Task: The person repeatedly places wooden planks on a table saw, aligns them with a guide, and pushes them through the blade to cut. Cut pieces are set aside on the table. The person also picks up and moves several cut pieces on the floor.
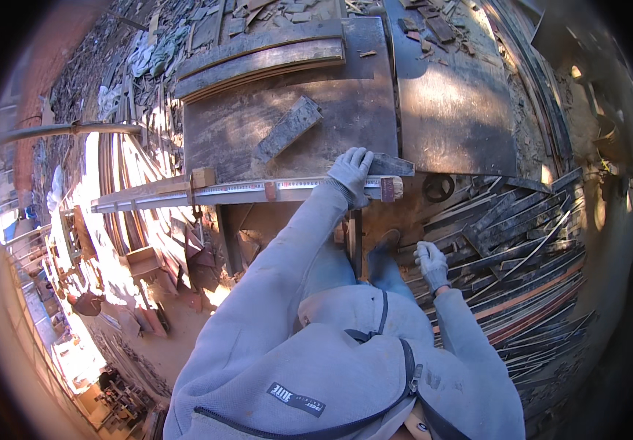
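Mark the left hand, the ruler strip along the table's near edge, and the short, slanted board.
Left hand [350, 174]: head view, on its gloved back.
Ruler strip [243, 188]: head view, marked face.
Short, slanted board [291, 130]: head view, middle of upper face.

Along the near edge of the wooden table [364, 84], a white measuring scale [228, 189] on a long bar [298, 196] carries a row of tick marks and tiny figures. On the near side of the table, a dark label [296, 400] on the grey jacket [257, 352] bears pale lettering, large and small.
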Demonstrator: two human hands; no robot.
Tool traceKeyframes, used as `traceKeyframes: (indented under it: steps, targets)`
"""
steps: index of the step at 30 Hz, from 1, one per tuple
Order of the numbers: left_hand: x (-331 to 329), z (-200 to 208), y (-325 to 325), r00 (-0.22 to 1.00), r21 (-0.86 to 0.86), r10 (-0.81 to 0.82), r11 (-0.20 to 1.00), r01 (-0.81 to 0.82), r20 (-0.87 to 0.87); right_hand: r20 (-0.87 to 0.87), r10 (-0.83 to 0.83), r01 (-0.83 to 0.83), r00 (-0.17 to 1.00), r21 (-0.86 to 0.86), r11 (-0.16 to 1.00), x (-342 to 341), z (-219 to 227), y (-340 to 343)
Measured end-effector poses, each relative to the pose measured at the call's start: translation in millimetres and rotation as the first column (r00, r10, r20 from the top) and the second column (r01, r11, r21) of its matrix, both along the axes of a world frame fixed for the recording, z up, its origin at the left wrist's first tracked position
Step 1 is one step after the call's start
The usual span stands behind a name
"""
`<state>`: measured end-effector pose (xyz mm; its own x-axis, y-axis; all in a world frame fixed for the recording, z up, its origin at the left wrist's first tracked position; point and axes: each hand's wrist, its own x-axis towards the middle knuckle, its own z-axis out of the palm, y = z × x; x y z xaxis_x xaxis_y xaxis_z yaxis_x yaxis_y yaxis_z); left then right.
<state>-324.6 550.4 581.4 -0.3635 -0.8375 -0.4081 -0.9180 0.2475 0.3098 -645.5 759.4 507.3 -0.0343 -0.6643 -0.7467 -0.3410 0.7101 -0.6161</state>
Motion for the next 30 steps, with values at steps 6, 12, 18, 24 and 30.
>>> traceKeyframes:
  steps: [6, 12, 18, 24, 30]
  targets:
    - [29, -14, -127, 0.995, -0.114, -0.039, 0.993, 0.029, -0.088, -0.020, -0.097, 0.098, 0.995, 0.049, 0.994, 10, 15, 17]
    - [44, -31, -234, 1.000, -0.111, -0.017, 0.994, 0.019, 0.025, -0.085, -0.188, 0.198, 0.978, 0.122, 0.973, 9, 32, 45]
    - [53, -41, -270, 0.996, -0.064, 0.049, 0.997, -0.044, 0.076, -0.122, -0.251, 0.268, 0.960, 0.155, 0.951, 21, 47, 54]
    - [52, -47, -259, 1.000, -0.164, 0.014, 0.986, -0.009, 0.028, -0.118, -0.230, 0.235, 0.966, 0.028, 0.972, 27, 57, 67]
    - [48, -48, -181, 0.985, -0.087, 0.080, 0.992, -0.094, -0.152, -0.133, -0.203, 0.207, 0.970, 0.012, 0.978, 42, 49, 36]
